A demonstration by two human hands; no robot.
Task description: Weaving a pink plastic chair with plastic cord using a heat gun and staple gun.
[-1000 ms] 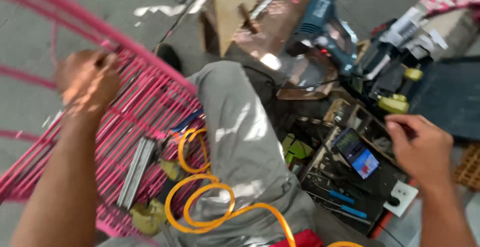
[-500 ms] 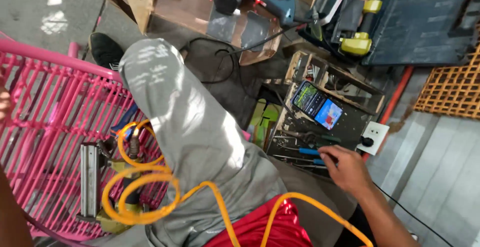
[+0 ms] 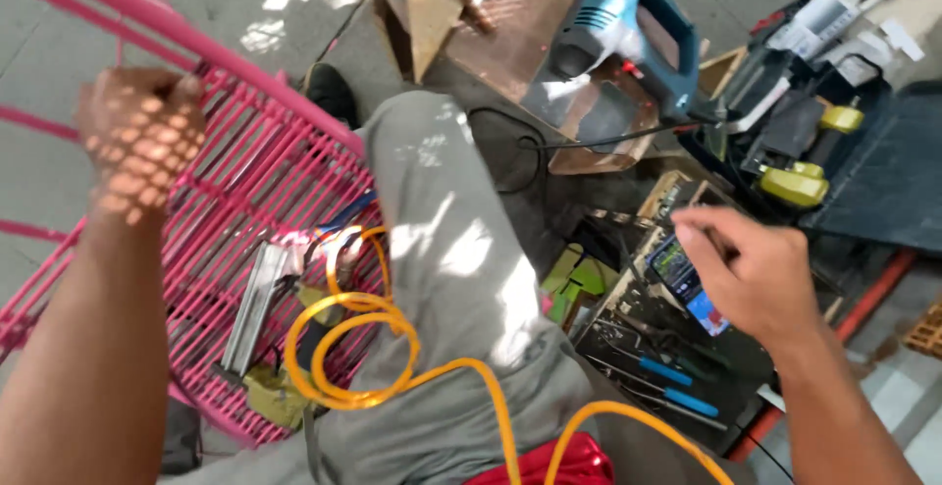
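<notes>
The left hand (image 3: 142,142), in the upper left of the frame, is curling its fingers around a bar of the pink metal grille (image 3: 245,181), which looks stiff, fairly heavy and best gripped by its frame. The right hand (image 3: 756,274), fingers loosely together, is hovering over a lit phone (image 3: 687,284) at centre right.

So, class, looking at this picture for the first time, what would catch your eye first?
The bright pink metal grid at left, gripped on its top bar by the left hand. Next, the orange hose coiling across the grey trouser leg, and the right hand over a lit phone.
</notes>
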